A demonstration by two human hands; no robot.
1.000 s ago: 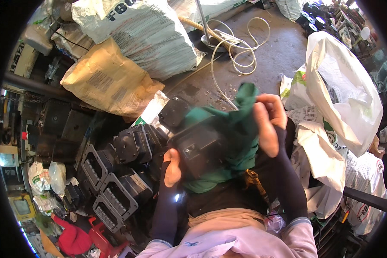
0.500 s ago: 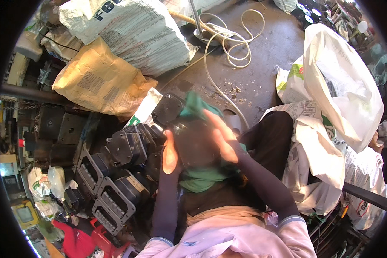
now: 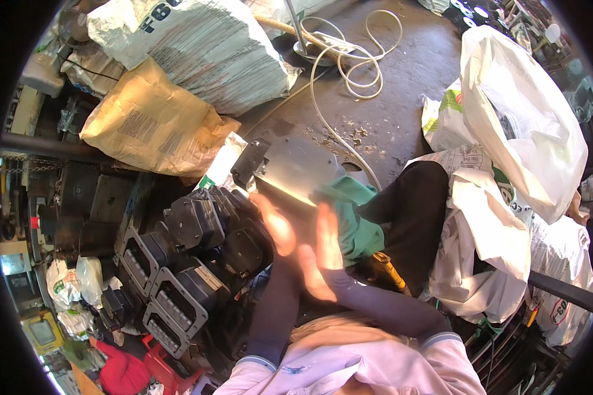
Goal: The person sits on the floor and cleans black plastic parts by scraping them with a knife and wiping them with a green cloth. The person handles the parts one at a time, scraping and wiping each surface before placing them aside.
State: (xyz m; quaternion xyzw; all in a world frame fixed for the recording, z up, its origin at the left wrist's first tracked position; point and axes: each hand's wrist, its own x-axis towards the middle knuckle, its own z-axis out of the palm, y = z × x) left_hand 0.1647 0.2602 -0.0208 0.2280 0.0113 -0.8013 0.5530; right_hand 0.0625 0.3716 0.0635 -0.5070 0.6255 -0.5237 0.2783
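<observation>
Grey floor (image 3: 422, 85) lies beyond the left hand (image 3: 275, 224) and the right hand (image 3: 324, 253), in a crowded room with strong light; on it are one looped pale hose (image 3: 380, 71) and scattered crumbs (image 3: 359, 133). Far ahead and to the left of the left hand rest one brown paper bag (image 3: 151, 125) and one big white sack (image 3: 207, 59). Nearer, to its left, I count three black housings with open frames (image 3: 197, 289). One dark box (image 3: 300, 168) with shiny top is just beyond both hands, one green cloth (image 3: 361, 227) beside the right hand. Both hands, blurred, are spread with fingers nearly straight; whether they touch the box, I cannot tell
</observation>
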